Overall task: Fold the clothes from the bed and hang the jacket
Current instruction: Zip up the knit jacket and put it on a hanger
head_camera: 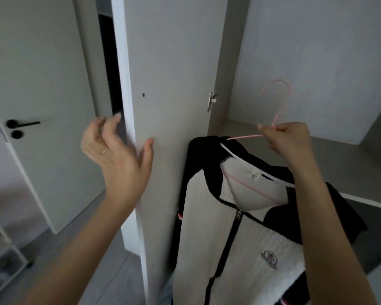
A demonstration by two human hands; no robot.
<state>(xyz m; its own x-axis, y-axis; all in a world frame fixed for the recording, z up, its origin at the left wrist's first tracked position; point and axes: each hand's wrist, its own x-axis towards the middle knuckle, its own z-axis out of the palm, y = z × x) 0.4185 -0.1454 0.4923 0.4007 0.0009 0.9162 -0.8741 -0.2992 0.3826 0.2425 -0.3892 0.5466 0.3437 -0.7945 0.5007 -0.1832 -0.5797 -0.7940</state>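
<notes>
A white zip jacket (246, 245) with black shoulders and sleeves hangs on a thin pink hanger (279, 102). My right hand (288, 140) pinches the hanger's neck just below the hook and holds the jacket up in front of the open wardrobe. My left hand (116, 146) is at the edge of the open wardrobe door (174, 62), fingers spread, thumb on the door's inner face and fingertips at its outer edge. No rail is in view.
Inside the wardrobe a grey shelf (350, 164) runs behind the jacket. A metal hinge (212, 101) sits on the door's inner side. At the left is a white room door with a black handle (23, 124), and a white wire rack (2, 249) stands low left.
</notes>
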